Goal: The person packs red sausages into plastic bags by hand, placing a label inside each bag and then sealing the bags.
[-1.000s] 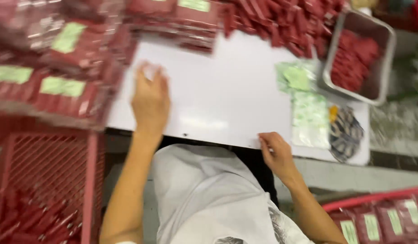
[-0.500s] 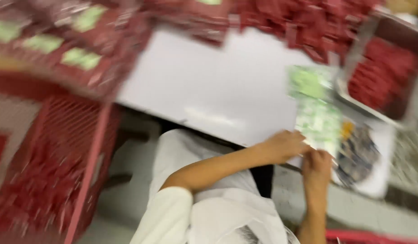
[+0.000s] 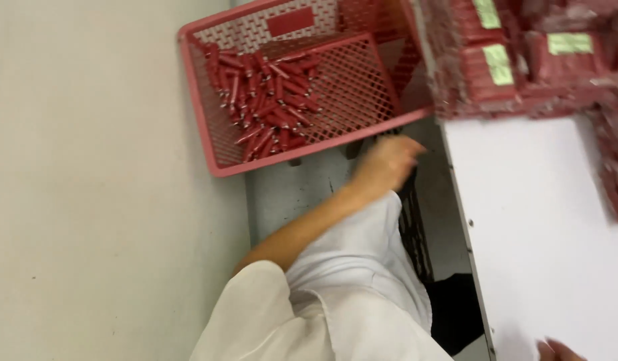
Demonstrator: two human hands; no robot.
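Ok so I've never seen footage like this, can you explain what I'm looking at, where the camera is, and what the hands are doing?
There is no machine here: a person in white wears a camera on the head, so the picture looks down over their own body. The left hand is blurred, stretched toward a red plastic basket on the floor that holds loose red sticks; it seems to hold nothing, though the blur makes that uncertain. To the right is a white table with stacked red packets bearing green labels. Only the right hand's fingers show at the bottom edge, on the table.
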